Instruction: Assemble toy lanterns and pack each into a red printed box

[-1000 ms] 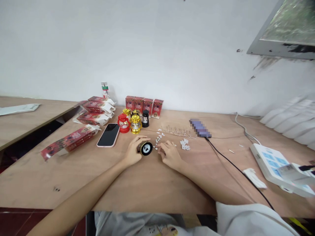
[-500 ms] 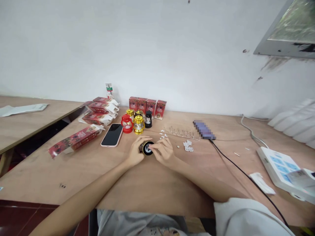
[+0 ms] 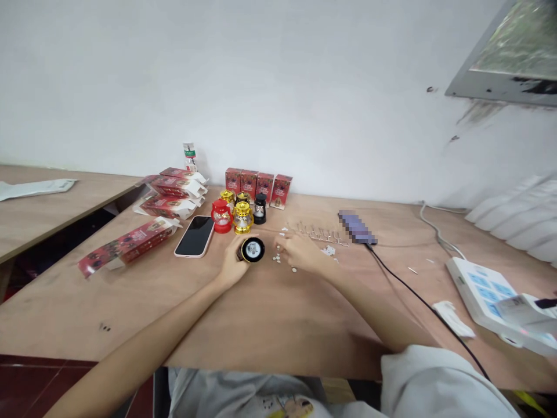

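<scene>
A small lantern with gold trim (image 3: 253, 250) lies tipped in my left hand (image 3: 234, 261). Its round black-rimmed base faces me, with a pale recess in the middle. My left fingers wrap round its side. Over the tabletop to the right, my right hand (image 3: 301, 252) is closed, fingertips bent down among small round pale pieces (image 3: 277, 258). What those fingertips pinch, if anything, is too small to make out. White plastic bits (image 3: 329, 251) lie partly behind that hand. Beyond the left hand stand a red lantern (image 3: 221, 217), a gold lantern (image 3: 242, 219) and a black lantern (image 3: 260, 209), among others.
Red printed boxes (image 3: 264, 187) stand by the wall, and opened boxes (image 3: 172, 187) are piled at left. A phone (image 3: 195, 236) lies near the lanterns. Thin wire pieces (image 3: 322, 233), a second phone (image 3: 357, 227) with a cable and a power strip (image 3: 483, 296) are at right.
My right hand has left the lantern's base and moved right to the small pieces on the table. The base now shows uncovered, still in my left hand. The view has shifted slightly.
</scene>
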{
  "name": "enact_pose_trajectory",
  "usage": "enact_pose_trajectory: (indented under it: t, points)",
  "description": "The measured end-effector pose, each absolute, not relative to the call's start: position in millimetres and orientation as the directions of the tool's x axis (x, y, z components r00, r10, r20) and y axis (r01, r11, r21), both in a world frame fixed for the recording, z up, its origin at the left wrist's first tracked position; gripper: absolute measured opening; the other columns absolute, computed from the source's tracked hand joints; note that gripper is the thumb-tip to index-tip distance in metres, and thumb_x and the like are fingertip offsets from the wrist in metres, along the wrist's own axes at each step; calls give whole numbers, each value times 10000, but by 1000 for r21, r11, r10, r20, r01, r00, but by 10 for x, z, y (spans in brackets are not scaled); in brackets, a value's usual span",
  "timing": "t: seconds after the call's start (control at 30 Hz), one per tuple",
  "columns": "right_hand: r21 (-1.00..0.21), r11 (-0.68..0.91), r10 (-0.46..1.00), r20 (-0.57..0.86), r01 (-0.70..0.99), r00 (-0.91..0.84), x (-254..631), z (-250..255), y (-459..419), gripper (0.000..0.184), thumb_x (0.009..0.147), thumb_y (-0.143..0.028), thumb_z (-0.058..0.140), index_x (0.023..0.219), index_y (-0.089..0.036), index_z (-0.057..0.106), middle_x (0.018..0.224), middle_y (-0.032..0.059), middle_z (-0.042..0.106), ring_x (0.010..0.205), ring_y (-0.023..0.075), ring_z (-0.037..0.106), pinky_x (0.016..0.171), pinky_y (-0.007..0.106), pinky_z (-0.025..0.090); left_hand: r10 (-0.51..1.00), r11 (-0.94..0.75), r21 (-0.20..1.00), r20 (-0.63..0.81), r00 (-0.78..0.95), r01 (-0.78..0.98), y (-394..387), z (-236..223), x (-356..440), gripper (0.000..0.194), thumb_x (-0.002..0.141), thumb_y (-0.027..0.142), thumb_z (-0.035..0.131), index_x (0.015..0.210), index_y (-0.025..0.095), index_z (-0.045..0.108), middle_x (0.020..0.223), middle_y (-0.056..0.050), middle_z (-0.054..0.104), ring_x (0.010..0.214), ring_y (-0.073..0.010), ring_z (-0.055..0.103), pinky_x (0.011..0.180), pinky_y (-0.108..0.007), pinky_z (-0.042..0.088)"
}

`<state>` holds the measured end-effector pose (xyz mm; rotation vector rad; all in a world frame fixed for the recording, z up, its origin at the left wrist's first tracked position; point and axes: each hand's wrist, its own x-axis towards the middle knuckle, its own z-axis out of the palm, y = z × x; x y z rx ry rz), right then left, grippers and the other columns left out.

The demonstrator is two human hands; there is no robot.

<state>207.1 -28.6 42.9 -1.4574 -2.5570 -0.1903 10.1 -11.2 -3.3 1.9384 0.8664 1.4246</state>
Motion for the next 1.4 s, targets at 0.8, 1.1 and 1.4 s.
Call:
enact_pose_trajectory:
  t: [0.8, 1.1, 1.4]
  points:
    - [-324, 614, 727, 588, 719, -355, 2039, 352, -232, 126, 821, -117, 552, 931, -170, 579, 863, 44, 668, 812, 156, 617, 754, 281, 467, 755, -652, 733, 600, 265, 195, -119, -30, 97, 441, 609, 43, 544, 1026, 167, 618, 1059, -75, 637, 1037, -219, 578, 916, -346, 447]
    - [13, 761, 320, 862, 649, -393, 1775, 377, -526, 116, 893, -167, 500, 836, -175, 600, 715, 27, 664, 674, 142, 557, 649, 273, 426, 713, -696, 696, 640, 286, 177, -132, -67, 120, 414, 645, 48, 550, 1033, 179, 617, 1067, -77, 631, 1024, -212, 583, 911, -346, 453]
    - [167, 700, 253, 852, 694, -459, 1810, 332, -479, 123, 904, -143, 482, 904, -157, 604, 755, 48, 677, 682, 145, 548, 653, 274, 391, 723, -683, 716, 633, 278, 145, -124, -56, 116, 488, 590, 11, 516, 1035, 180, 620, 1060, -74, 635, 1033, -213, 580, 921, -346, 445]
